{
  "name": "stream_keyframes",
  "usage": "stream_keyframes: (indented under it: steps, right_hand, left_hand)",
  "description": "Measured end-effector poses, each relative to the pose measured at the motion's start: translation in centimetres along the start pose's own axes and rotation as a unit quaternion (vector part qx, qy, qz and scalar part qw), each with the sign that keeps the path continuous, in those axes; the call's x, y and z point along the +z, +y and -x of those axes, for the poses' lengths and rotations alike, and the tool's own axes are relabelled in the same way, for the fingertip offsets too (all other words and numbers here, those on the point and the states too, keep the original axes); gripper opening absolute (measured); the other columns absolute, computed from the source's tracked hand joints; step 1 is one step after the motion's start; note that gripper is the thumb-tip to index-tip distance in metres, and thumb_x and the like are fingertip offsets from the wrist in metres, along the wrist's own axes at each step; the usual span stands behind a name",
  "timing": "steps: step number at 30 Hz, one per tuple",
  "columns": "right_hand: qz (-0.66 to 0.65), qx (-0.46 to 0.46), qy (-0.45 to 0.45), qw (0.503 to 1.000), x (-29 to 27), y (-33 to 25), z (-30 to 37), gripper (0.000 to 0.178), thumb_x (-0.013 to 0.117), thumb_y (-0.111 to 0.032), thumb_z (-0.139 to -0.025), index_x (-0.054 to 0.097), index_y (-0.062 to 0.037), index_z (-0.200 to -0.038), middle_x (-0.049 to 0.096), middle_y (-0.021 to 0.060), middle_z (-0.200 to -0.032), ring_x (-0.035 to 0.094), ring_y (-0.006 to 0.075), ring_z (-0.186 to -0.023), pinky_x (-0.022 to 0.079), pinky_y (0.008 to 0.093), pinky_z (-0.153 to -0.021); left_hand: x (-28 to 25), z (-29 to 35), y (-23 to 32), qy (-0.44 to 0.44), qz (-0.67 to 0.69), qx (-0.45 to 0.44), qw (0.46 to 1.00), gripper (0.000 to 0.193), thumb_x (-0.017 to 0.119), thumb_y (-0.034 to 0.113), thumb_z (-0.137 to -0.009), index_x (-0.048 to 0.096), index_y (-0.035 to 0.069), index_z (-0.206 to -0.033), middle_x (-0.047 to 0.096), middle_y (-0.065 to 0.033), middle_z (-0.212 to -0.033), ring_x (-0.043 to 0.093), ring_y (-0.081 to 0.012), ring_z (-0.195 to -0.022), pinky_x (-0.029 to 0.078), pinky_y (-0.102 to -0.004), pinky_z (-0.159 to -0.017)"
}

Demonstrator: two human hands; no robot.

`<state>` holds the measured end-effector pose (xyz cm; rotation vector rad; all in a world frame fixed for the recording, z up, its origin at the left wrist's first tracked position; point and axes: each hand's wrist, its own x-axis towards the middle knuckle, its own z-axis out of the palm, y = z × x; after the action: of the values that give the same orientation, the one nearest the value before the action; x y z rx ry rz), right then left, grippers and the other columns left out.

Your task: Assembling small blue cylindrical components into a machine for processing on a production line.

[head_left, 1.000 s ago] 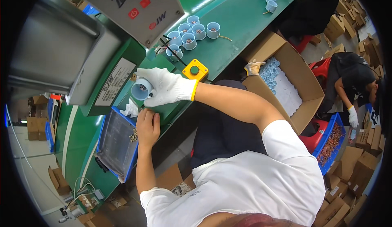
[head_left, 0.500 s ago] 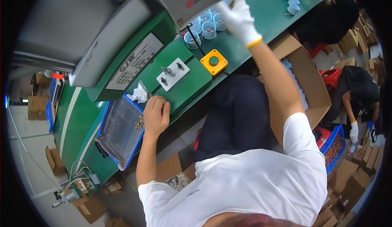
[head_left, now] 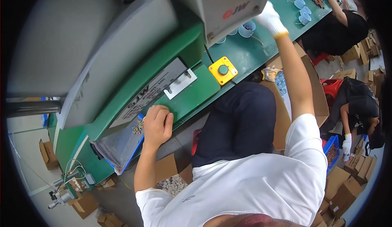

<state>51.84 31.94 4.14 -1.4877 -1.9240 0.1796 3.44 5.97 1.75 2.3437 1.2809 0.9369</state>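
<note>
My left hand (head_left: 158, 123), bare, lies with curled fingers at the near edge of the green machine base. Whatever the fingers hold, if anything, is hidden. Beside it, small brass-coloured pieces (head_left: 138, 127) lie in a blue-rimmed tray (head_left: 116, 147). My right hand (head_left: 269, 19) wears a white knitted glove and reaches far over the green table. The grey machine head (head_left: 237, 6) covers its fingers. Next to it stands a light blue cup (head_left: 246, 29) with small dark pieces inside. A pale metal fixture block (head_left: 181, 85) sits on the machine base.
A yellow box with a green push button (head_left: 223, 70) is at the table edge. Right of my legs, an open carton (head_left: 314, 104) contains light blue parts and a glove. More cups (head_left: 304, 18) stand farther along the table. Two people (head_left: 355, 108) work at the right.
The view has shifted, and the machine head now hides most of the cups. My gloved right hand has moved right and behind the machine head. My left hand stays curled in place.
</note>
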Motion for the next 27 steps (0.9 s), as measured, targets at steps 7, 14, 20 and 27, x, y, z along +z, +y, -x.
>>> stream_keyframes:
  steps: [7, 14, 20, 27]
  right_hand:
    - [-0.199, 0.161, 0.095, 0.962, 2.9, 0.7, 12.0, 0.024, 0.075, -0.012, -0.105, 0.070, -0.0024, -0.127, 0.071, 0.0163, -0.147, 0.073, 0.0281, -0.123, 0.057, 0.0396, -0.109]
    - [-0.285, -0.108, -0.009, 0.952, 3.5, -24.7, 12.7, 0.078, 0.097, -0.030, -0.083, 0.061, -0.0065, -0.149, 0.079, 0.0165, -0.128, 0.080, 0.0319, -0.113, 0.061, 0.0427, -0.103]
    - [-0.150, -0.142, -0.025, 0.978, 6.6, -26.2, 11.4, 0.072, 0.094, -0.034, -0.082, 0.066, -0.0097, -0.144, 0.079, 0.0121, -0.127, 0.077, 0.0363, -0.108, 0.060, 0.0468, -0.092]
    - [-0.133, -0.240, 0.091, 0.957, 6.9, -26.3, 11.3, 0.064, 0.095, -0.032, -0.080, 0.071, -0.0137, -0.137, 0.079, 0.0088, -0.124, 0.076, 0.0331, -0.107, 0.059, 0.0446, -0.092]
  left_hand:
    - [0.1, -0.6, -0.2, 0.018, 0.011, -0.020, 1.000, 0.009, 0.075, 0.006, -0.094, 0.067, 0.002, -0.093, 0.068, -0.0158, -0.093, 0.067, -0.0401, -0.086, 0.053, -0.0471, -0.076]
    - [0.2, 0.1, -0.5, 0.022, 0.016, 0.000, 1.000, 0.009, 0.071, 0.005, -0.099, 0.067, -0.002, -0.097, 0.070, -0.0163, -0.096, 0.067, -0.0358, -0.085, 0.054, -0.0416, -0.076]
    - [0.4, 0.1, -0.4, 0.039, 0.019, 0.008, 0.999, 0.012, 0.075, 0.011, -0.094, 0.067, 0.002, -0.093, 0.070, -0.0132, -0.094, 0.068, -0.0358, -0.085, 0.055, -0.0441, -0.074]
    - [0.1, 0.4, -0.5, 0.033, 0.025, 0.024, 0.999, 0.010, 0.073, 0.007, -0.096, 0.066, -0.001, -0.095, 0.070, -0.0159, -0.096, 0.067, -0.0354, -0.084, 0.054, -0.0418, -0.075]
